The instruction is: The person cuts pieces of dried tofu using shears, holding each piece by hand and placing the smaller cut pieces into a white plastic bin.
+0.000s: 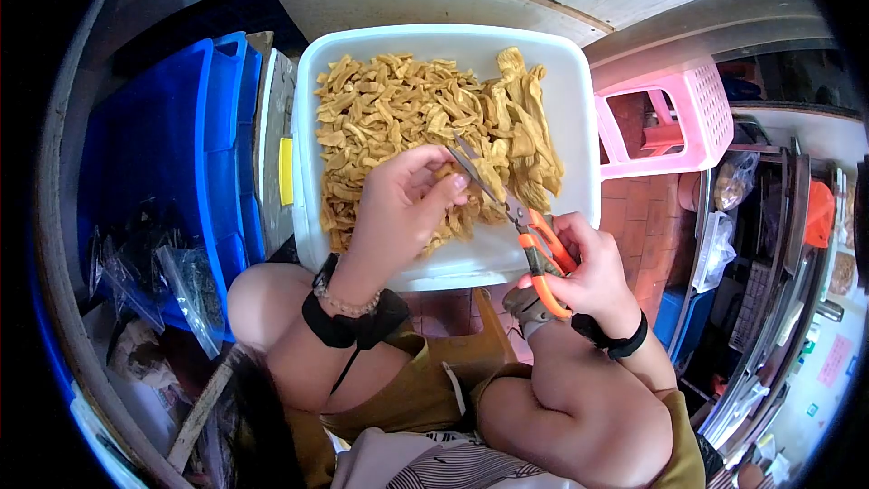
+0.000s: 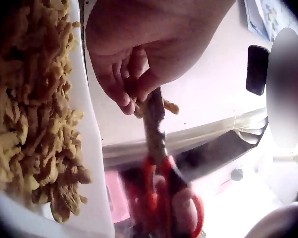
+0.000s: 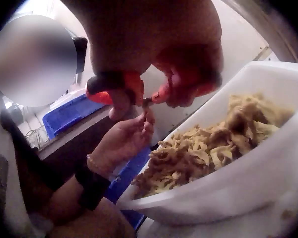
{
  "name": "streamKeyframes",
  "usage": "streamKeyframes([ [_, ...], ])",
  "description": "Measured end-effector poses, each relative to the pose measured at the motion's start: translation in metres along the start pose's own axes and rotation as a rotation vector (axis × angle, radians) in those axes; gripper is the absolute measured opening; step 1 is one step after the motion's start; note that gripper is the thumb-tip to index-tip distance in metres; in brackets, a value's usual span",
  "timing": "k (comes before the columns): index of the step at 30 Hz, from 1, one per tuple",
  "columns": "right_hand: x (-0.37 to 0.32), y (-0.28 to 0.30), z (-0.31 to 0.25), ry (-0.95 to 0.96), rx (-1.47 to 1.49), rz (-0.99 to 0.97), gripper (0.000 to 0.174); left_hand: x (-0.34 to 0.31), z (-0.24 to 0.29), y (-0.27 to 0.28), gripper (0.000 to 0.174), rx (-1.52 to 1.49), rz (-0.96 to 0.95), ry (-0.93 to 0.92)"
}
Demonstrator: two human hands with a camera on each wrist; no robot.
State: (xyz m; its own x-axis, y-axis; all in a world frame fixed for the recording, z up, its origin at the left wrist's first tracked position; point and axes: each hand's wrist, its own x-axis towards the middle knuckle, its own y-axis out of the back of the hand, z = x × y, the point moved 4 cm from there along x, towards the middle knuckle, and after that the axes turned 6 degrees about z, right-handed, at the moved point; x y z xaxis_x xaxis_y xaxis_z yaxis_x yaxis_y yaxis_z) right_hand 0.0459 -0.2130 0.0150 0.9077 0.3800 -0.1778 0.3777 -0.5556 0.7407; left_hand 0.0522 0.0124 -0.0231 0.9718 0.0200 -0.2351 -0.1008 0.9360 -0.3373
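Note:
Over a white plastic tub [image 1: 579, 118], my right hand [image 1: 596, 273] grips scissors [image 1: 544, 286] with orange and dark handles, fingers and thumb in the loops. My left hand [image 1: 398, 213] pinches a yellow-brown, wrinkled food strip [image 2: 172, 106] between thumb and fingers, which hide most of it. In the left wrist view the blades cross the strip right beside the fingertips, and a short end sticks out past them. Short cut pieces [image 1: 380, 113] of the same food fill the left and middle of the tub. Longer whole strips [image 1: 527, 131] lie along its right side.
Blue plastic crates [image 1: 158, 154] stand left of the tub, with clear plastic bags [image 1: 190, 290] nearby. A pink stool [image 1: 701, 118] is at the right on the tiled floor [image 1: 638, 226]. My bare knees sit just below the tub's near rim. Shelving [image 1: 778, 244] lines the far right.

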Motion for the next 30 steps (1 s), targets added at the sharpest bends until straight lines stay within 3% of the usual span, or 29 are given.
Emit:
streamKeyframes([
  [10,-0.003,0.002,0.005,-0.018,0.055,0.101,0.055,0.006,0.000,0.007,0.024,-0.105,0.068,-0.044],
  [13,-0.005,0.000,0.013,-0.069,0.115,0.085,0.054,0.006,0.009,0.008,0.024,0.094,0.059,0.062],
  [18,-0.005,-0.001,0.013,-0.059,0.191,0.071,0.057,0.009,0.002,0.014,0.027,-0.269,0.177,0.142],
  [21,-0.002,0.000,0.006,0.025,0.044,0.048,0.063,0.009,0.002,0.013,0.025,-0.422,0.144,0.126],
  [30,-0.001,-0.001,0.005,-0.026,0.000,0.001,0.065,0.006,0.000,0.009,0.021,-0.389,0.139,0.119],
])
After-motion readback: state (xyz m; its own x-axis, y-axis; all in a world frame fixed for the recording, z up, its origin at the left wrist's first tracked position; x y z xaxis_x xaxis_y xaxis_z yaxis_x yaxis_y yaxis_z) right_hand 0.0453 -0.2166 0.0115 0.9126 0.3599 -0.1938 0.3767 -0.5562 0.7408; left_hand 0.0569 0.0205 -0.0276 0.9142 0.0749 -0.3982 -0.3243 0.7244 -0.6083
